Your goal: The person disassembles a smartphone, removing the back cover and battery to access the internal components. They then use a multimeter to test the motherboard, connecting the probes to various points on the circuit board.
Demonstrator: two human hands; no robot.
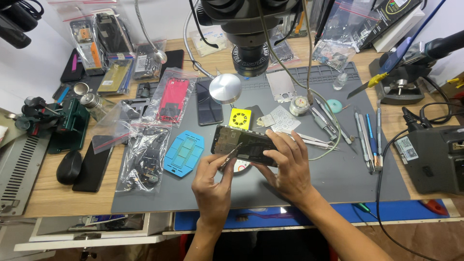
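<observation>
An opened dark phone body (241, 142) is held level above the grey work mat (338, 179) at the centre of the head view. My right hand (287, 166) grips its right end, fingers wrapped over the edge. My left hand (212, 186) holds thin metal tweezers (231, 155), their tips resting on the phone's exposed inside near its lower left part. Partly hidden under the phone sit a yellow square part (239, 118) and a round white disc (242, 166).
A microscope head (249, 29) hangs over the mat's back. Bagged phone parts (145, 157), a red case (173, 99), a blue template (184, 152) and a black phone (209, 106) lie left. Screwdrivers and tweezers (367, 137) lie right, beside a soldering station (432, 154).
</observation>
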